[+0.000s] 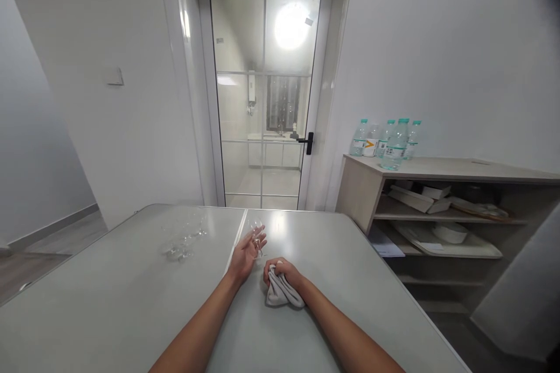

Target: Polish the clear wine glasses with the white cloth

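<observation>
The cloth (282,292) looks matt — the stemmed glass (256,235) glossy, the tabletop (114,297) smooth.

Glossy pale table (131,315), a cluster of clear glassware (178,252) toward its far left.

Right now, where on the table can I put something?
Free table: near left, between the clear glassware and left forearm; right, between the right forearm and the table's right edge. Crowded: the far-left glassware, and mid-table, with left hand, stemmed glass, right hand and gray cloth.
</observation>
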`<state>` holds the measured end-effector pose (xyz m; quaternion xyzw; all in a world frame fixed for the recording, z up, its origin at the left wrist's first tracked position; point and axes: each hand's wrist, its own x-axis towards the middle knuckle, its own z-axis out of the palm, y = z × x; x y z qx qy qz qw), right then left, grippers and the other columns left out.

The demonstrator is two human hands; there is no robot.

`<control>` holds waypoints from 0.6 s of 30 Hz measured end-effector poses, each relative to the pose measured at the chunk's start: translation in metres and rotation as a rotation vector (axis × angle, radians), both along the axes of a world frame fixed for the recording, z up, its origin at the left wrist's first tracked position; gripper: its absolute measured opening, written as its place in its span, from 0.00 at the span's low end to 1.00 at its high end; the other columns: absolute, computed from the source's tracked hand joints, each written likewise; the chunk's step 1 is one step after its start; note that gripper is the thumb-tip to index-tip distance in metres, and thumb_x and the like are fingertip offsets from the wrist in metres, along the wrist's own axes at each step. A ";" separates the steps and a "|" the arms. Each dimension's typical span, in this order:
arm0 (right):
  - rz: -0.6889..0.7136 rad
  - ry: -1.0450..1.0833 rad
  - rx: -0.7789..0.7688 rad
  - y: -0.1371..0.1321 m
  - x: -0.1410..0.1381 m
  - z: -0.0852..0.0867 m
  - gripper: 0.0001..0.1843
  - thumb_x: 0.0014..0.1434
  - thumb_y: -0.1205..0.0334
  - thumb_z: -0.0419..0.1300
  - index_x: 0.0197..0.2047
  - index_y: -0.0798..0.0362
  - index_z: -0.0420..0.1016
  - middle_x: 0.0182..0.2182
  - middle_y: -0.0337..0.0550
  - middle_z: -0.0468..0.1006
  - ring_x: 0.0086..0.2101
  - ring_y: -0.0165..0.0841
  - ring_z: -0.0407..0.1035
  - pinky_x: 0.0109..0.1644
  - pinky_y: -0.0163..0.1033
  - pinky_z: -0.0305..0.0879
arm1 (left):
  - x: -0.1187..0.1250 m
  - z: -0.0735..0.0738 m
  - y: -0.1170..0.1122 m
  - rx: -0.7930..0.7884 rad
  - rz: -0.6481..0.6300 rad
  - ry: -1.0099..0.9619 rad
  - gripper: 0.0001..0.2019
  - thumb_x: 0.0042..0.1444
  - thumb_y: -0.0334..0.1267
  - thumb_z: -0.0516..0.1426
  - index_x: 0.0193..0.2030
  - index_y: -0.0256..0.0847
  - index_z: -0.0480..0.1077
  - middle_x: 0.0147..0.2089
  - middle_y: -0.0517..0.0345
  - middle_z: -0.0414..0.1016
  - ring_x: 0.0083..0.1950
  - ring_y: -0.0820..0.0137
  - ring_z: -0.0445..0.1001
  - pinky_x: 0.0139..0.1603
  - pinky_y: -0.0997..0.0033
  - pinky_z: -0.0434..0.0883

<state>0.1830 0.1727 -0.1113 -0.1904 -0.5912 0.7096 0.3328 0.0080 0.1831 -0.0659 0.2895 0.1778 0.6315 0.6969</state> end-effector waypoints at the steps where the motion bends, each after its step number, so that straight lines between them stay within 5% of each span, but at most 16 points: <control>1: 0.000 -0.002 0.001 0.000 0.000 0.000 0.16 0.39 0.59 0.53 0.28 0.59 0.76 0.21 0.46 0.75 0.21 0.32 0.67 0.25 0.36 0.62 | 0.001 0.000 -0.001 0.008 0.013 0.031 0.18 0.58 0.35 0.63 0.56 0.36 0.74 0.64 0.40 0.72 0.44 0.67 0.80 0.50 0.62 0.78; 6: 0.001 -0.017 -0.004 -0.002 0.000 0.002 0.16 0.38 0.60 0.53 0.28 0.59 0.76 0.21 0.46 0.76 0.21 0.32 0.67 0.26 0.35 0.63 | 0.004 -0.001 -0.006 0.004 0.054 0.117 0.28 0.59 0.47 0.65 0.65 0.46 0.67 0.50 0.50 0.79 0.26 0.80 0.69 0.30 0.76 0.72; 10: 0.000 -0.032 -0.006 -0.002 0.000 0.002 0.17 0.37 0.60 0.53 0.28 0.59 0.77 0.21 0.46 0.76 0.20 0.32 0.66 0.25 0.35 0.62 | 0.005 -0.002 -0.006 0.012 0.045 0.120 0.29 0.58 0.50 0.66 0.64 0.44 0.68 0.30 0.63 0.70 0.22 0.80 0.63 0.25 0.80 0.64; 18: -0.008 -0.042 0.017 -0.003 0.000 0.004 0.16 0.38 0.61 0.53 0.28 0.59 0.76 0.21 0.46 0.75 0.21 0.32 0.66 0.25 0.35 0.62 | 0.009 -0.003 -0.005 -0.013 0.077 0.181 0.23 0.55 0.53 0.67 0.49 0.37 0.74 0.28 0.61 0.69 0.23 0.78 0.64 0.24 0.78 0.64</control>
